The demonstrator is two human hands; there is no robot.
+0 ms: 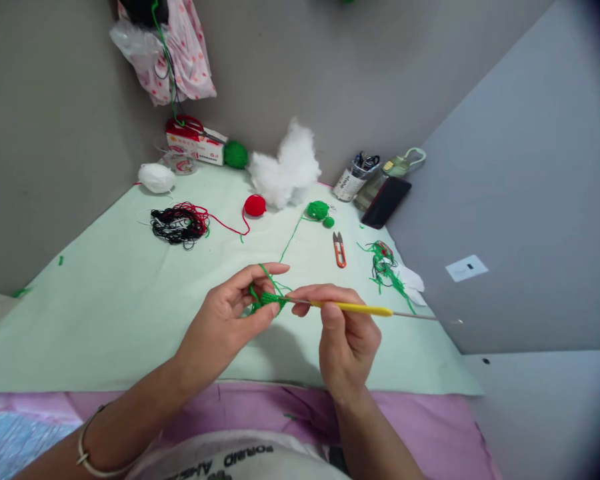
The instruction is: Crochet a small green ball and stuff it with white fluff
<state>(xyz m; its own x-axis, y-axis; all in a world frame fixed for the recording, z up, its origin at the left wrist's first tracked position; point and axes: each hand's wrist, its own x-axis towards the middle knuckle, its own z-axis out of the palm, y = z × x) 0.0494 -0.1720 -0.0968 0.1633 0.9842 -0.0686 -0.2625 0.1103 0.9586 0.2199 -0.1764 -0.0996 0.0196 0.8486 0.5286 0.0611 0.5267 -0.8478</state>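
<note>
1. L hand [225,310] pinches the green crochet piece [269,301] btwn thumb & fingers, index stuck out w/ yarn over it, prob. to keep tension on. Piece is held up over the table, in front of the body; fingers hide a good part of it, so can't tell its full shape.
2. R hand [347,327] grips the hook [353,308] by its yellow handle, thumb near side, index stretched fwd, likely for fine control. Hook's metal tip meets the piece's R edge; exact stitch too small to tell.
3. Green strand [291,241] runs from the green yarn ball [318,211] down to L hand. Ball sits beyond the hands, prob. so yarn can feed freely; nothing seen lying across the strand.
4. Snips [340,252] lie R of the strand, well apart from it, seemingly kept in easy reach.
5. Far R: yarn scraps [384,263], then phone [387,202] leaning by the bottle [373,191] & pen cup [349,185].
6. Back: white stuffing [287,167]; red yarn ball [255,206] in front, its tail trailing L to the black tangle [173,225], off to the side, so prob. no snag.
7. Back L: scissors [187,125] atop a box [207,147], white yarn ball [157,178] nearby.
</note>
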